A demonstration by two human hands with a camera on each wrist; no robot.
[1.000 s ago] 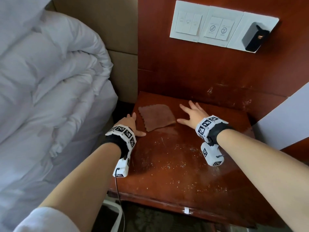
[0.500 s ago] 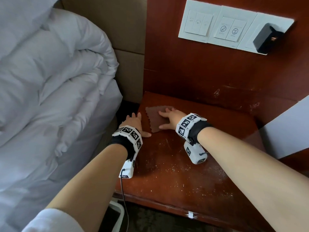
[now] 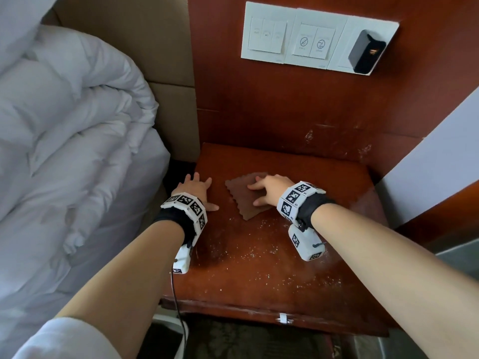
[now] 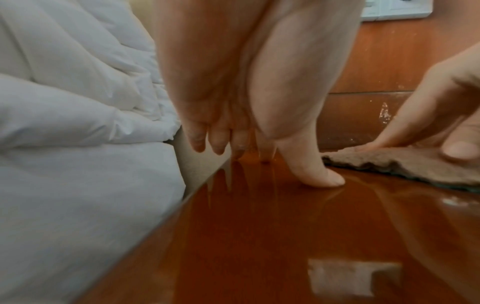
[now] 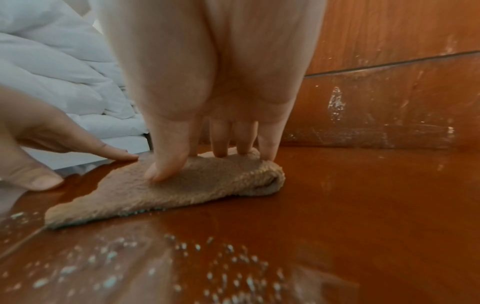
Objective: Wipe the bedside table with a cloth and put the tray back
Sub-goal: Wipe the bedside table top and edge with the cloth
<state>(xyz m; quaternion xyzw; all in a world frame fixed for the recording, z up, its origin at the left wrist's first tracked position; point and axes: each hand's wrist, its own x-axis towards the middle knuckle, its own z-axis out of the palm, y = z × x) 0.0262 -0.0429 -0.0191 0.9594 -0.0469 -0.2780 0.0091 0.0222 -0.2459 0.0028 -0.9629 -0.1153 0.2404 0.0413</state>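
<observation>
**Right hand on the cloth, left braced on the table**

I have my right hand (image 3: 269, 189) flat on the brown cloth (image 3: 243, 200), fingers (image 5: 244, 139) and thumb pressing it down onto the table (image 3: 298, 275). The cloth lies near the back left of the tabletop, its right end folded over. My left hand (image 3: 194, 190) rests spread on the bare wood at the left edge, just beside the cloth, thumb tip down. White crumbs (image 5: 233, 263) dot the wood in front of the cloth. A white duvet (image 3: 64, 151) lies left of the table.

Head looks down; wrists skim low (shared cloth (image 3: 247, 195)).
</observation>
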